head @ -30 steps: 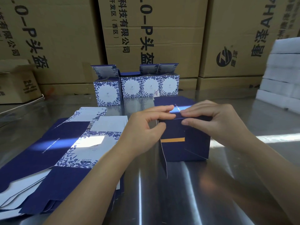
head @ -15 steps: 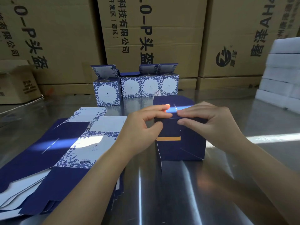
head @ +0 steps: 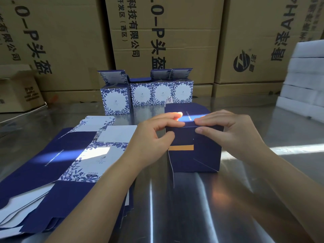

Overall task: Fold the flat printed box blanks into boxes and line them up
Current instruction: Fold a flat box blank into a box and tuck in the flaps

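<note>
Half-formed navy box [head: 194,151] stands on the steel tabletop [head: 192,211], dead centre between both hands. Its top near edge runs left-right. Left hand [head: 154,137] pinches that edge at the left corner, index on top, thumb on the near face. Right hand [head: 228,132] pinches it the same way at the right, fingers [head: 210,120] flat on the top panel. A loose side flap hangs off the lower left, toward the camera.

Both hands are equally near. The row of folded boxes [head: 149,95] lies straight beyond, so the likely move is a push away.

Thin matte card, crisp creases, probably flexes easily. Flat blanks [head: 52,165] are stacked to the left. The tabletop is glossy.
</note>
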Tool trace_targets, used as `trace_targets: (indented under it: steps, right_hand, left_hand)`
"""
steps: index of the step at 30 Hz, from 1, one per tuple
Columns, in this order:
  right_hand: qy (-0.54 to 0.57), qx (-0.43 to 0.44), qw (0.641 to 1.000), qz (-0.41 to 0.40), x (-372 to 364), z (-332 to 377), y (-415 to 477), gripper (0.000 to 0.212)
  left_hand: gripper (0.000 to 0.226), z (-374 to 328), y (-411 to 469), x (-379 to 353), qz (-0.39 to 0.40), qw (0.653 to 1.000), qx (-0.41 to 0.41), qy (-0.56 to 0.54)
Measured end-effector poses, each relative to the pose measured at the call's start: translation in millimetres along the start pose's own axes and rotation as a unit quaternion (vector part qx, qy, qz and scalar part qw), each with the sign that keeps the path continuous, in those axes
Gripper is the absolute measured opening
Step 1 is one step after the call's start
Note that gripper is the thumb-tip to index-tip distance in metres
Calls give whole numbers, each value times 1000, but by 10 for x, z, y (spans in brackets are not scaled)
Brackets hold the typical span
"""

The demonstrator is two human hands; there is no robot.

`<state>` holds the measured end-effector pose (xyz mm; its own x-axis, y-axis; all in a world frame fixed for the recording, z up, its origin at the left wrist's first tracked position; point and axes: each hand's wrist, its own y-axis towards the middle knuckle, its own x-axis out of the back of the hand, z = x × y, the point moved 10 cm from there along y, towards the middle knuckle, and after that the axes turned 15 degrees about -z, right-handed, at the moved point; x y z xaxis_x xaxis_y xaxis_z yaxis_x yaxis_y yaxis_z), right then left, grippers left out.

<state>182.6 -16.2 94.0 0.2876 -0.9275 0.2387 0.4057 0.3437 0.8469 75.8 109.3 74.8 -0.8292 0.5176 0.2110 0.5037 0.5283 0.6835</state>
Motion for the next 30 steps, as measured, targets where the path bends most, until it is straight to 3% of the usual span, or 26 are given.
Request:
trace_targets:
  steps: [8, 17, 22, 30]
  right_hand:
    - [-23, 36, 999, -19, 7, 86, -19, 18]
    - [5, -12, 1000, 11, 11, 0, -4, 27]
    - [7, -44, 999, 17, 41, -82, 27, 20]
    - [9, -32, 999, -4, 35, -47, 13, 21]
  left_hand:
    - [41, 14, 1, -5, 2, 1000, -3, -4]
    - [38, 34, 20, 41, -4, 1000, 14, 7]
    - [50, 79, 31, 88, -10, 1000, 19, 18]
    - [34, 45, 12, 48, -15, 999, 16, 24]
